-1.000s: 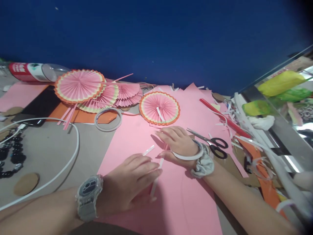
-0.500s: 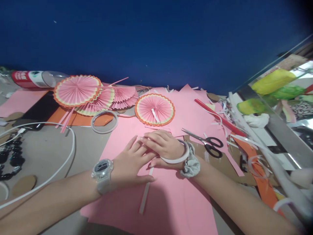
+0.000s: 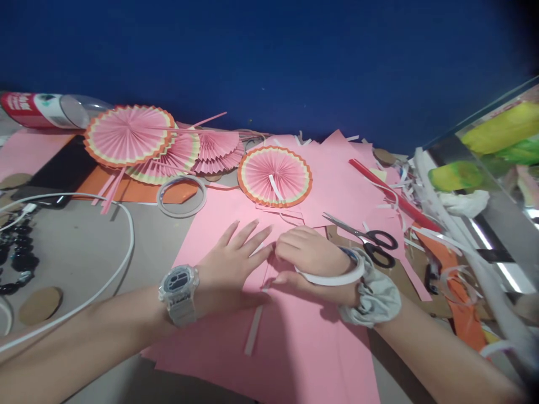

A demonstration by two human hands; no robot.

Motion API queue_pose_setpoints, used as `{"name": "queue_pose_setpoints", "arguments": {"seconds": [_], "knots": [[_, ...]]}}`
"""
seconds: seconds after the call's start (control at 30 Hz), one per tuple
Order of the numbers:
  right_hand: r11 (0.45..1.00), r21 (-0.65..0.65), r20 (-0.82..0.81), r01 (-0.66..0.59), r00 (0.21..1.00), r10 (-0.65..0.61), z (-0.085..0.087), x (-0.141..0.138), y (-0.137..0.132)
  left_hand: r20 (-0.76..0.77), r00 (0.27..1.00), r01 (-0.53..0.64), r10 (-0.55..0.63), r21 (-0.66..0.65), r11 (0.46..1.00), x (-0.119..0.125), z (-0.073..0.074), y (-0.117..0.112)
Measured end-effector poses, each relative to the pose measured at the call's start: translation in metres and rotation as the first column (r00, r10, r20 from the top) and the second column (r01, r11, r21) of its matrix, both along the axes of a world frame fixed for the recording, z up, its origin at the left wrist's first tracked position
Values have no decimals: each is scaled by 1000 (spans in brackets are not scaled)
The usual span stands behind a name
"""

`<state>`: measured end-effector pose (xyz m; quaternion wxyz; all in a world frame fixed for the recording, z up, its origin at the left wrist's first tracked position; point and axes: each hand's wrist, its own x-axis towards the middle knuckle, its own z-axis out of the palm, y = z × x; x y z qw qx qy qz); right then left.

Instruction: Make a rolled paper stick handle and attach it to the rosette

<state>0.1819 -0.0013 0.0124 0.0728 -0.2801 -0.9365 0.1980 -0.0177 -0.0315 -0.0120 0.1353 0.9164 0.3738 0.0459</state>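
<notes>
My left hand [image 3: 233, 261] lies flat with fingers spread on a pink paper sheet [image 3: 328, 359]. Beside its fingertips, my right hand [image 3: 309, 252] is closed, fingers curled down at the paper; whatever they pinch is hidden. A narrow pale strip, like double-sided tape [image 3: 254, 331], runs along the sheet below both hands. Around my right wrist sit a white tape roll [image 3: 337, 278] and a grey-green scrunchie [image 3: 374, 297]. On my left wrist is a clear watch [image 3: 179, 286]. Just beyond the hands rests a round pleated paper fan [image 3: 290, 171] with an orange edge.
Black-handled scissors [image 3: 381, 241] lie right of my right hand. More pleated fans [image 3: 130, 137] overlap at the back left, near a bottle [image 3: 46, 109]. A tape roll [image 3: 183, 210], a phone [image 3: 59, 174] and a white cable [image 3: 131, 235] are left. Paper scraps [image 3: 458, 303] clutter the right.
My right hand has slid right, off my left hand, and its fingers have curled. The left hand stays flat on the paper. The view has shifted slightly.
</notes>
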Motion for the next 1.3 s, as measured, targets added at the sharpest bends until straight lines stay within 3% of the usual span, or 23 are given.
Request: {"name": "queue_pose_setpoints", "arguments": {"seconds": [0.13,0.3,0.47,0.73,1.03,1.3], "knots": [[950,-310,37,-36,998,50,8,0,-3,20,1000,8,-8,15,1000,-1,-4,1],[917,-397,73,20,997,9,11,-2,-1,7,1000,22,-22,-3,1000,-2,-5,1],[951,-305,37,44,999,-34,4,-6,1,11,999,36,-36,-13,999,-3,-3,1],[999,-50,42,-16,999,18,-10,-10,-1,21,1000,22,-21,-25,999,-1,-1,1],[964,254,1,-78,997,80,-34,-6,-2,-6,1000,22,-22,-68,997,-1,5,2],[945,301,31,-128,992,125,-35,-5,1,45,999,17,-14,-81,997,1,2,2]]}}
